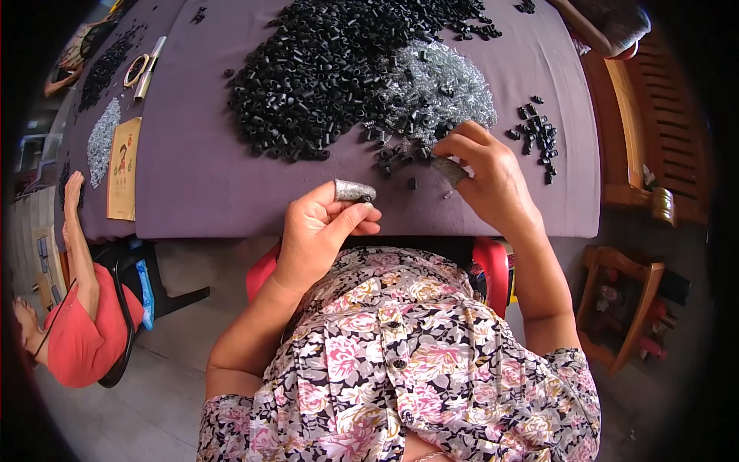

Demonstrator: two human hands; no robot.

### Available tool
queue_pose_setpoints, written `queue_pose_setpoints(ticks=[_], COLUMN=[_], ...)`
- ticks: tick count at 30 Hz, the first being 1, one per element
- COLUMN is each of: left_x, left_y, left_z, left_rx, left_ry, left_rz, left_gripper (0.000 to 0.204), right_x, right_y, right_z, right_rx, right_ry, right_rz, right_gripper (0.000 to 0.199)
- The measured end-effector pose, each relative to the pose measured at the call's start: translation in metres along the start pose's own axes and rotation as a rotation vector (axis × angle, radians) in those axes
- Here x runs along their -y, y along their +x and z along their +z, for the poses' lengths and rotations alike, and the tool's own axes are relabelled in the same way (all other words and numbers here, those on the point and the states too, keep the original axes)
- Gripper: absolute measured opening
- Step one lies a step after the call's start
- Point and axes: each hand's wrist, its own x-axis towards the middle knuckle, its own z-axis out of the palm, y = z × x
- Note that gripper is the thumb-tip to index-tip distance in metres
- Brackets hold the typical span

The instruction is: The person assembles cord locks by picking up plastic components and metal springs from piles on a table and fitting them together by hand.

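My left hand [314, 229] is closed over the table's near edge, pinching a small black plastic piece [367, 200] between thumb and index finger. A grey finger sleeve [354, 190] covers that index finger. My right hand [496, 175] has its fingers bent together at the near edge of the piles, with another grey sleeve [449, 172] on it. What its fingertips hold, if anything, cannot be made out. Beyond lies a big heap of short black tubular pieces [308, 85]. Against its right side rests a pile of small clear, glinting pieces [446, 81].
Several loose black pieces [537, 138] lie right on the purple tablecloth [192, 154]. At left are a tan booklet [122, 173], a tape roll [136, 69] and another clear pile [102, 142]. A person in red [91, 331] sits left; a wooden stool [620, 304] stands right.
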Motion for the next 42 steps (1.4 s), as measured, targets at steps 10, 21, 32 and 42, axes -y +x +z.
queue_pose_setpoints(ticks=[10, 21, 32, 42], left_x=[-0.001, 0.001, -0.001, 0.003], left_y=[0.001, -0.001, 0.001, 0.011], left_z=[0.000, -0.002, 0.002, 0.003], left_rx=[0.008, 0.002, 0.036, 0.027], left_ry=[-0.025, -0.045, 0.012, 0.098], left_rz=[0.001, 0.036, 0.012, -0.019], left_gripper=[0.016, 0.016, 0.015, 0.014], right_x=[0.024, 0.018, 0.019, 0.015], right_y=[0.027, 0.021, -0.007, -0.008], right_z=[0.033, 0.033, 0.028, 0.033], right_rx=[0.038, -0.003, 0.135, -0.072], right_ry=[-0.171, -0.154, 1.033, 0.897], right_rz=[-0.071, -0.133, 0.209, 0.255], right_gripper=[0.031, 0.026, 0.019, 0.019])
